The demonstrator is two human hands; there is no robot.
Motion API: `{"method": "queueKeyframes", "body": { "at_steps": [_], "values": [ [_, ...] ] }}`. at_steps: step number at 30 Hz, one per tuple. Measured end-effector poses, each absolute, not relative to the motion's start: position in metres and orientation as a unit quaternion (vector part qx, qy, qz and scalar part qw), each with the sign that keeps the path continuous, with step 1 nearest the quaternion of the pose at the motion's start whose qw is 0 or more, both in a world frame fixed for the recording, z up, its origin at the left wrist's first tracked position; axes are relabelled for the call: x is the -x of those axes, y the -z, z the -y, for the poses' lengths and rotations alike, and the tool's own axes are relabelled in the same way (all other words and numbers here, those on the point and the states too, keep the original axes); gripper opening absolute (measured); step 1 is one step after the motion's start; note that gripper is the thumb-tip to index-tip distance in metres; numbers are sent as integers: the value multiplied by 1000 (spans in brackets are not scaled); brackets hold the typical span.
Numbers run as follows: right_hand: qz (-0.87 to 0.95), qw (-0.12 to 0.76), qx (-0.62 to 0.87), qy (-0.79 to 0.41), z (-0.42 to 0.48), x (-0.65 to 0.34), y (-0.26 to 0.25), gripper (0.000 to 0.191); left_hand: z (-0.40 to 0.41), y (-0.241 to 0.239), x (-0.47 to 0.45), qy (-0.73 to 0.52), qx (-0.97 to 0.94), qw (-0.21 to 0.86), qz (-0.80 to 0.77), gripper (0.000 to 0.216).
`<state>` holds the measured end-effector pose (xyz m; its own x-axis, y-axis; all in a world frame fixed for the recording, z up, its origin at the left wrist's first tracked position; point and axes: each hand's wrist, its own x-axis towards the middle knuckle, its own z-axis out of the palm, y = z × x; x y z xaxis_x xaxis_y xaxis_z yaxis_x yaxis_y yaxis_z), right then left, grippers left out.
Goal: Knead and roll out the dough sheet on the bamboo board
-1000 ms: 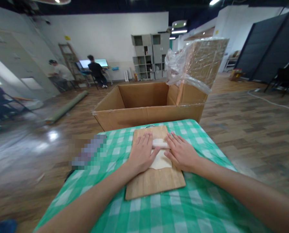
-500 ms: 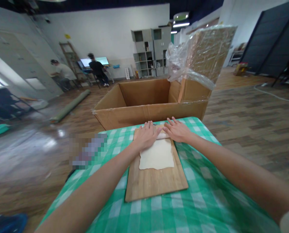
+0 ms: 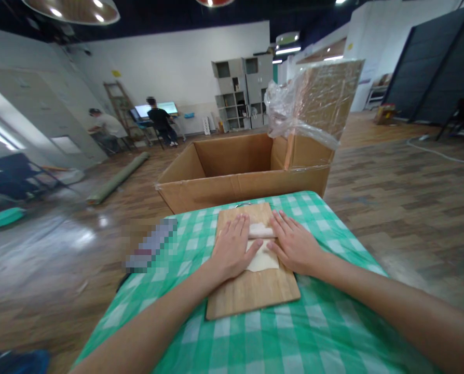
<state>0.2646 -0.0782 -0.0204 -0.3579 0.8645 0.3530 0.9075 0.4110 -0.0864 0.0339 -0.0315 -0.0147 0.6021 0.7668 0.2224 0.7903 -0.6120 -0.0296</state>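
Note:
A wooden board (image 3: 251, 298) lies on the table with a thin pale sheet of dough (image 3: 263, 261) on it. At the sheet's far edge is a pale roll (image 3: 260, 231), lying crosswise; whether a rolling pin is inside it I cannot tell. My left hand (image 3: 232, 246) rests flat over the roll's left end, fingers stretched forward and thumb pointing inward. Over the right end lies my right hand (image 3: 296, 244), also open with fingers extended. Both thumbs reach over the dough and nearly meet. My hands hide the roll's ends and the sheet's sides.
A green-and-white checked cloth (image 3: 201, 343) covers the table. A blurred-out item (image 3: 152, 244) lies at its left edge. Beyond the far edge stands a large open cardboard box (image 3: 240, 189), with a plastic-wrapped carton (image 3: 329, 98) at its right. Two people sit at the back left.
Both hands have moved nearer to me with the roll. Bare board now shows beyond the roll, and less of the flat dough is visible. My view has tilted up slightly.

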Motion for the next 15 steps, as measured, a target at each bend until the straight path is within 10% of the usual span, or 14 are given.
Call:
{"method": "queueKeyframes", "body": {
  "at_steps": [15],
  "values": [
    [811,120,571,40,14,-273,12,68,-38,-1,-68,64,900,34,429,66]
  ]
}}
